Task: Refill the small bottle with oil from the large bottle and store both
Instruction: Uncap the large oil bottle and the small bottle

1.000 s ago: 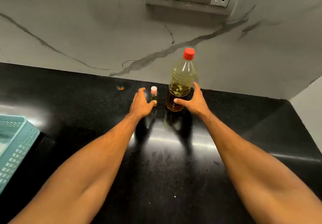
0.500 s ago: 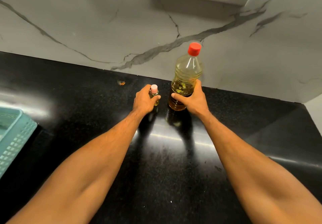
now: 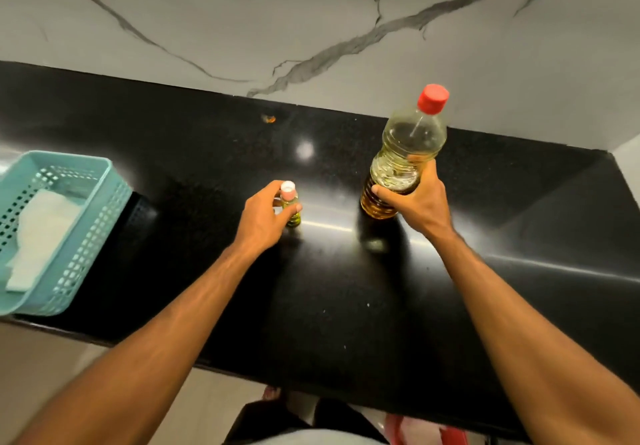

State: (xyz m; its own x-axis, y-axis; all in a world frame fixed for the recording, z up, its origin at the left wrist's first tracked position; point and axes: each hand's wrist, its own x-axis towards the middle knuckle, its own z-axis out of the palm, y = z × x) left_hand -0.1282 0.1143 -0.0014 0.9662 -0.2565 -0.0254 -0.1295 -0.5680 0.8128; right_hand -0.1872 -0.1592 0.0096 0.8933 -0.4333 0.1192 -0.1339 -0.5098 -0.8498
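Head view: the left hand (image 3: 265, 218) is wrapped around the small oil bottle (image 3: 290, 205), thumb and fingers pinching its body below the pink cap (image 3: 287, 189), and the bottle sits at mid-counter. The right hand (image 3: 414, 199) grips the large oil bottle (image 3: 401, 160) around its ribbed middle; the bottle leans a little to the right, red cap (image 3: 432, 97) on, oil filling roughly the lower half. Whether its base is on the black counter (image 3: 346, 299) or just above it cannot be told. A teal perforated basket (image 3: 100, 199) with something white inside stands at the left edge, well apart from both bottles.

The step in hand looks like bringing both bottles forward to a working spot; both are capped, so no pouring has begun. To do it well, keep the large bottle upright and the grip low on the ribs, where the plastic is stiffest. Set the two bottles near each other with room between them. The small bottle is light and narrow, so it will tip easily; steady it with one hand while uncapping it. Its mouth is tiny, so the pour will need to be slow and thin.
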